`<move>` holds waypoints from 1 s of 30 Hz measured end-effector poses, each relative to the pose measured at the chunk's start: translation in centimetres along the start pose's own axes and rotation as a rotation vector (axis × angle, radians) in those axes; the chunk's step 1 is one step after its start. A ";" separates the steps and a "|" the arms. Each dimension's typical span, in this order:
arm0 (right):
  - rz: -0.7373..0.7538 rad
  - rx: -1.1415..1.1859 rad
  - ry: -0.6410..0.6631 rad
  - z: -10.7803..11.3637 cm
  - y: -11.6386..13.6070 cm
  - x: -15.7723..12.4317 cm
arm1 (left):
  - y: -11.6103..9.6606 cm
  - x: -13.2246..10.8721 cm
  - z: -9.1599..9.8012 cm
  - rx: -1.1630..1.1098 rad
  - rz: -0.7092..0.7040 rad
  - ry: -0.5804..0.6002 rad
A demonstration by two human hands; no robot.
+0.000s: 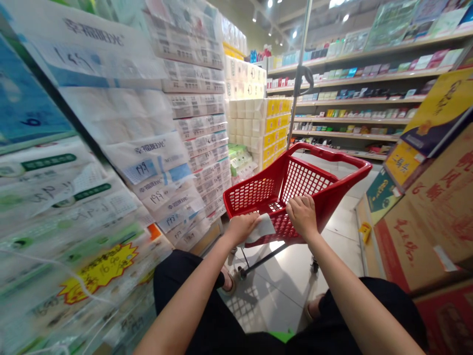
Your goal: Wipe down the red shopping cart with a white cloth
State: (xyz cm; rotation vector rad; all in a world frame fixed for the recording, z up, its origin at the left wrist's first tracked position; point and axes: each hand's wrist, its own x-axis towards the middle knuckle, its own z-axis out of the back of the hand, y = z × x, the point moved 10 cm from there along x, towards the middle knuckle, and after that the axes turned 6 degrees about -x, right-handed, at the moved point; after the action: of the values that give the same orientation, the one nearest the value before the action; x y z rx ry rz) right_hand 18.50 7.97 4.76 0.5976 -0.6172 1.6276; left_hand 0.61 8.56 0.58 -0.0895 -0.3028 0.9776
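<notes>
A red plastic shopping cart (pixel 254 192) with a lattice basket stands in front of me on wheels, its basket holding nothing that I can see. My left hand (pixel 242 228) is closed over the near rim at the left, with a white cloth (pixel 264 228) bunched under its fingers and hanging against the rim. It may be a wipe or tissue; I cannot tell. Farther right, my right hand (pixel 303 214) wraps its fingers round the same rim. The cart's handle (pixel 328 155) is on the far side, away from my hands.
Tall stacks of wrapped tissue packs (pixel 199 103) line the left, close to the cart. Cardboard cartons (pixel 424 207) stand at the right. Behind a glass door with a dark pull handle (pixel 306 80), shelves (pixel 343 101) hold many small boxes. Tiled floor (pixel 281 291) lies below.
</notes>
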 end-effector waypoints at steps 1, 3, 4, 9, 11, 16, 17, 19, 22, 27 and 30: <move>-0.003 -0.007 0.000 0.0 0.1 -0.1 | 0.1 -0.2 0.1 0.000 0.004 0.007; -0.010 -0.030 0.001 0.0 0.4 -0.1 | 0.1 -0.2 0.1 0.029 0.030 0.004; -0.014 -0.045 0.001 0.0 0.6 -0.2 | -0.1 -0.1 0.0 0.051 0.047 -0.002; -0.018 -0.096 -0.006 0.0 1.3 -0.3 | -3.0 2.4 -0.7 0.096 0.061 -0.056; -0.021 -0.088 -0.009 0.1 1.4 -0.3 | -4.5 3.8 -1.0 0.095 0.040 -0.070; -0.008 -0.028 0.009 0.1 1.1 -0.5 | -6.7 5.2 -1.0 0.096 -0.027 -0.137; -0.004 -0.014 0.018 0.0 1.0 -0.5 | -6.8 5.0 -0.9 0.100 -0.035 -0.155; 0.001 0.010 0.034 -0.1 0.8 -0.6 | -6.3 4.1 -0.6 0.114 -0.038 -0.186; 0.011 0.026 0.040 -0.1 0.6 -0.6 | -4.7 2.3 -0.4 0.120 -0.036 -0.203; 0.029 0.031 0.037 -0.1 0.5 -0.5 | -0.9 -1.0 0.2 0.107 -0.047 -0.207; 0.036 0.041 0.034 -0.1 0.6 -0.4 | 0.9 -2.6 0.4 0.079 -0.139 -0.204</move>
State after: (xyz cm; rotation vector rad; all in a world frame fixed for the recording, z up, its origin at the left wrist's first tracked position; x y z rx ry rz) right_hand 17.92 7.72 4.38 0.5905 -0.5740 1.6839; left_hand -1.58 6.85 0.18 0.1025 -0.4511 0.8604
